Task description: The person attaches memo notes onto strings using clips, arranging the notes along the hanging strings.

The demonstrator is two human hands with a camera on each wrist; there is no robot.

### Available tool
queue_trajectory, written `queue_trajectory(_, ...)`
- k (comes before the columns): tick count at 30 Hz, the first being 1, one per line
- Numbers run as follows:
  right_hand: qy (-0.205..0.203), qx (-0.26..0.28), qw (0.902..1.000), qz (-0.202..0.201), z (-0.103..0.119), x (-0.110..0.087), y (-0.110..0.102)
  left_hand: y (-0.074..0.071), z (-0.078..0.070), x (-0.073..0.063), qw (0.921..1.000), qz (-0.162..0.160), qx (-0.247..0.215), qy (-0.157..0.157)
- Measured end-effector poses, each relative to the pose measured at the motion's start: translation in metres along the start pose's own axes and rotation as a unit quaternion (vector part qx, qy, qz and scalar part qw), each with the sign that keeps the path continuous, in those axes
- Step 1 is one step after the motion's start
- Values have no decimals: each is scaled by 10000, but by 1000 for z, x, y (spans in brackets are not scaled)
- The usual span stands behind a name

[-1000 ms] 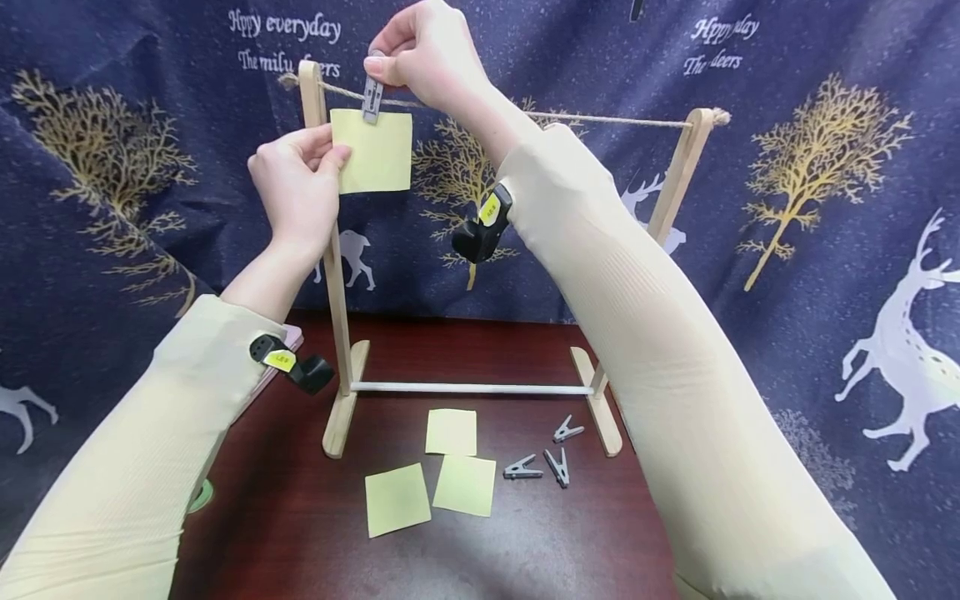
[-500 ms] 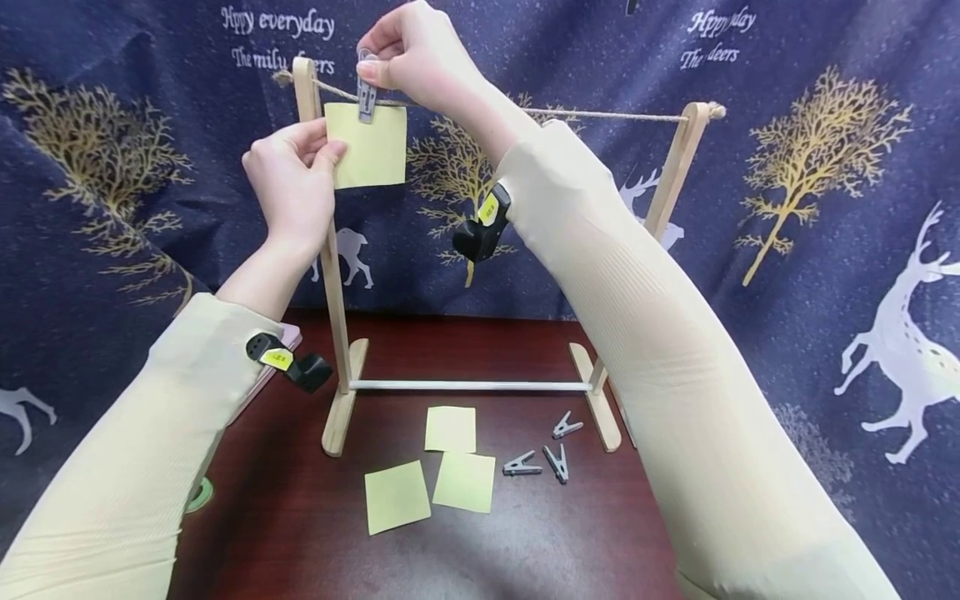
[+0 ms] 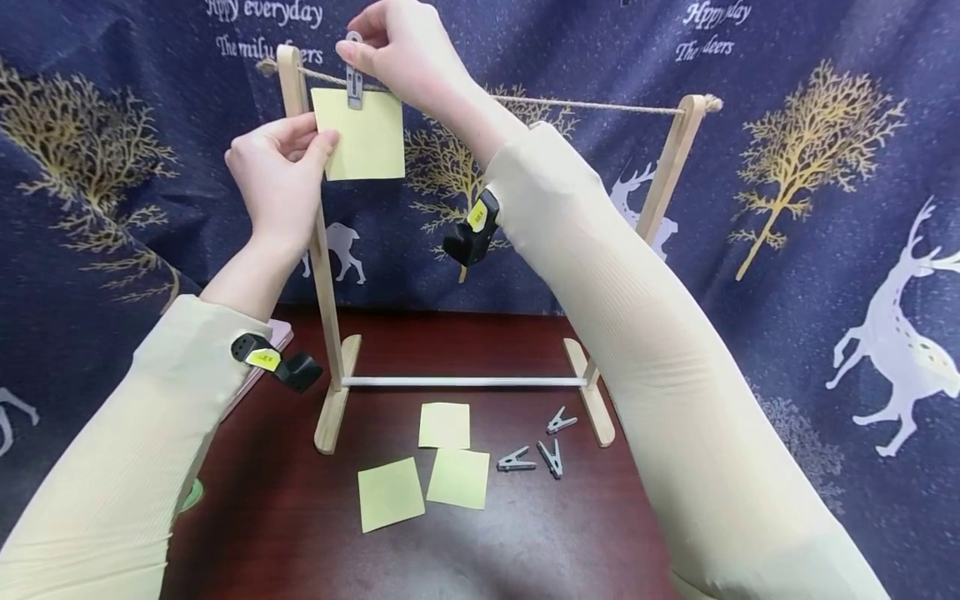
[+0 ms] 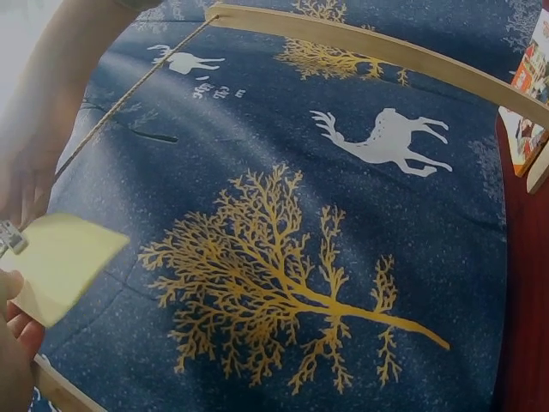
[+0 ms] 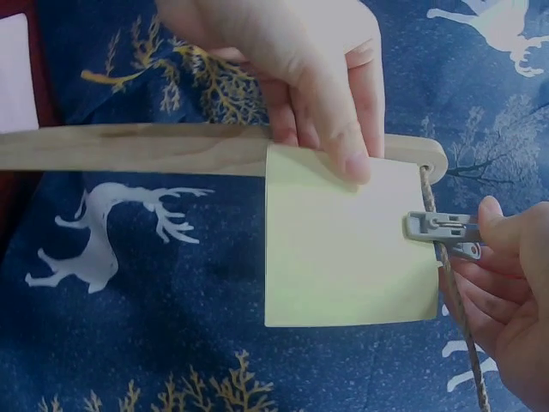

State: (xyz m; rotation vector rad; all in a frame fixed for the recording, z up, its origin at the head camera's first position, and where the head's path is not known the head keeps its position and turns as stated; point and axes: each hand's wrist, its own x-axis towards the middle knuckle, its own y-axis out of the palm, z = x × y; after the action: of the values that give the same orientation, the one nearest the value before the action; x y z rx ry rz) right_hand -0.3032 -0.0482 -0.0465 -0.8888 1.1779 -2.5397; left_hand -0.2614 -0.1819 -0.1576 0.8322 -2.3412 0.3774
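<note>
A yellow sticky note (image 3: 367, 142) hangs at the left end of the twine (image 3: 585, 104), its top edge against the cord. My left hand (image 3: 281, 171) pinches the note's left edge between thumb and fingers. With thumb and fingers my right hand (image 3: 408, 54) grips a grey clothespin (image 3: 355, 87), whose jaws overlap the note's top edge. The right wrist view shows the clothespin (image 5: 442, 227) lying across the twine (image 5: 463, 318) and onto the note (image 5: 352, 249). Part of the note (image 4: 69, 262) also appears in the left wrist view.
The twine runs between two wooden posts (image 3: 667, 179) joined low down by a white rod (image 3: 465, 382). On the dark red table lie three yellow notes (image 3: 459, 479) and three grey clothespins (image 3: 551, 458). A pink object (image 3: 281, 333) stands beside the left post.
The whole scene has shifted slightly left and up in the head view. Both hands keep hold of the note and the clothespin, with little change between them.
</note>
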Motion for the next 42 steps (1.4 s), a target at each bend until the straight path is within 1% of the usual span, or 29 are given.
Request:
queue_trajectory(5, -40, -248, 9997, -81, 0, -1, 2, 1, 2, -4, 9994, 145, -220, -231)
queue_trajectory(10, -254, -259, 9993, -88, -1, -2, 4, 0, 6, -6, 9982, 2, -493, -351)
queue_trajectory(13, -387, 5, 9988, -297, -3, -3, 3, -1, 10, -8, 9977, -110, -542, -404)
queue_trajectory(16, -647, 373, 9952, -641, -6, -7, 1, -2, 15, -11, 9967, -151, -621, -497)
queue_trajectory(20, -1252, 698, 9826, -1184, -14, -19, -2, -1, 23, -17, 9934, -165, -958, -603)
queue_trajectory(23, -1667, 895, 9701, -1520, -21, -32, -4, 0, 30, -22, 9913, -164, -1133, -649)
queue_trajectory(26, -1975, 1223, 9578, -1694, -29, -48, -5, 1, 37, -29, 9897, -153, -1259, -657)
queue_trajectory(28, -2205, 1459, 9480, -1773, -37, -59, -4, 2, 42, -36, 9893, -110, -1324, -606)
queue_trajectory(30, -2344, 1668, 9404, -1814, -46, -68, -3, 4, 47, -44, 9898, -10, -1312, -549)
queue_trajectory(33, -2422, 1866, 9330, -1898, -63, -80, 1, 8, 56, -57, 9903, 205, -1297, -458)
queue_trajectory(36, -2352, 2009, 9310, -1938, -83, -90, 6, 13, 66, -71, 9905, 456, -1224, -420)
queue_trajectory(39, -2299, 2047, 9301, -2005, -107, -100, 12, 18, 77, -85, 9914, 773, -968, -410)
queue_trajectory(42, -2187, 2045, 9308, -2098, -132, -112, 19, 22, 87, -100, 9877, 1172, -839, -602)
